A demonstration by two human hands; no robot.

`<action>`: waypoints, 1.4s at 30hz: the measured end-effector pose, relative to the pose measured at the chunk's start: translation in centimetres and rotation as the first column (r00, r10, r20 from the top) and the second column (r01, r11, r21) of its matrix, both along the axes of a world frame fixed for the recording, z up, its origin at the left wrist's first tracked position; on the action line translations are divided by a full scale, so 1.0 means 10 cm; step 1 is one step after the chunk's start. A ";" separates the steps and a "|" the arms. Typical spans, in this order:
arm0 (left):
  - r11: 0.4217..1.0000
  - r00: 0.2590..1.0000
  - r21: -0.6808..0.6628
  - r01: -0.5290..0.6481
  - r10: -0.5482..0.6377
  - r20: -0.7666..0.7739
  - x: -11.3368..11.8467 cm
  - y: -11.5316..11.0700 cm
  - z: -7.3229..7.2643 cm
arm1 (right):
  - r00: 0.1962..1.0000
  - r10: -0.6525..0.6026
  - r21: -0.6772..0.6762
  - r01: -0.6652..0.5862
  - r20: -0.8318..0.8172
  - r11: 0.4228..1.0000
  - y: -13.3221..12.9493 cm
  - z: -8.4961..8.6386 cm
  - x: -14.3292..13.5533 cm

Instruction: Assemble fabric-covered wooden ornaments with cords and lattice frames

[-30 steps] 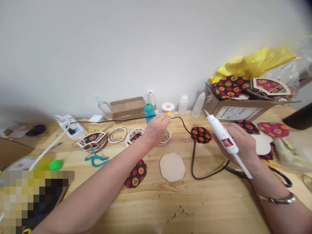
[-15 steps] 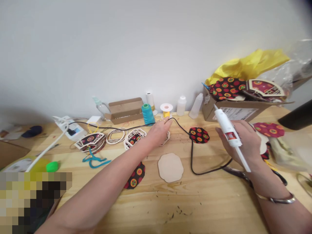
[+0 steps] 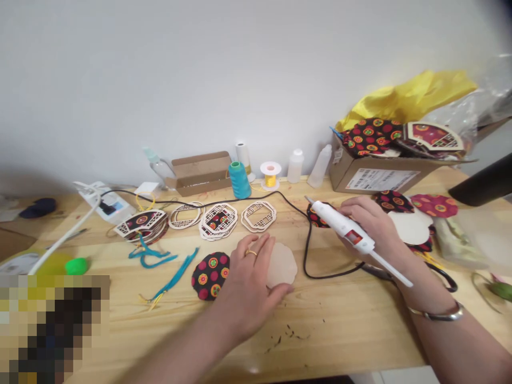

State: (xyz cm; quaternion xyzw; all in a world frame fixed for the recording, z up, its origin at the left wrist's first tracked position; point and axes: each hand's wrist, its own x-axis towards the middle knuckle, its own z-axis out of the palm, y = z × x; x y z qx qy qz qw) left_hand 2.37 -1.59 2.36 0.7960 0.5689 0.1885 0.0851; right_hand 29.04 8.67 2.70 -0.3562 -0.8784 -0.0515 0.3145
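Note:
My right hand is wrapped round a white glue gun, its nozzle pointing up and to the left above a dark flowered fabric piece. A white glue stick sticks out of the gun's back end. My left hand, thumb apart from the fingers, lies over the left part of a plain pale scalloped board; whether it touches the board I cannot tell. Beside that hand lies a black fabric piece with flowers, partly covered by it. Behind are cut-out lattice frames and a stack of them.
A black cord loops across the table. Along the wall stand a teal thread cone, a yellow thread spool, white bottles and a cardboard box of fabric pieces. Scissors lie under my right wrist.
My left hand has drawn back from the cord and lattice frame at the rear to the plain board. My right hand has shifted left, with the glue gun tipped further over to the left.

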 end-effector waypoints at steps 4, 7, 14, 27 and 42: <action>0.994 0.998 -0.094 -0.054 0.054 0.007 0.02 -0.05 -0.13 | 0.998 0.048 -0.116 -0.044 0.037 0.992 -0.04 0.03 -0.03; 0.991 0.998 -0.120 -0.062 0.061 -0.008 0.01 -0.01 -0.15 | 0.994 0.102 -0.195 -0.095 0.026 0.976 -0.08 0.09 -0.08; 0.994 0.993 -0.068 -0.087 0.082 -0.079 -0.05 -0.05 -0.12 | 0.945 0.318 -0.511 -0.310 -0.075 0.801 -0.23 0.24 -0.34; 0.980 0.990 -0.146 -0.135 0.127 -0.067 -0.21 -0.12 -0.07 | 0.968 0.238 -0.585 -0.242 -0.085 0.774 -0.31 0.35 -0.62; 0.973 0.997 -0.225 -0.049 0.060 0.043 -0.35 -0.14 -0.13 | 0.978 0.198 -0.604 -0.193 -0.059 0.773 -0.41 0.13 -0.66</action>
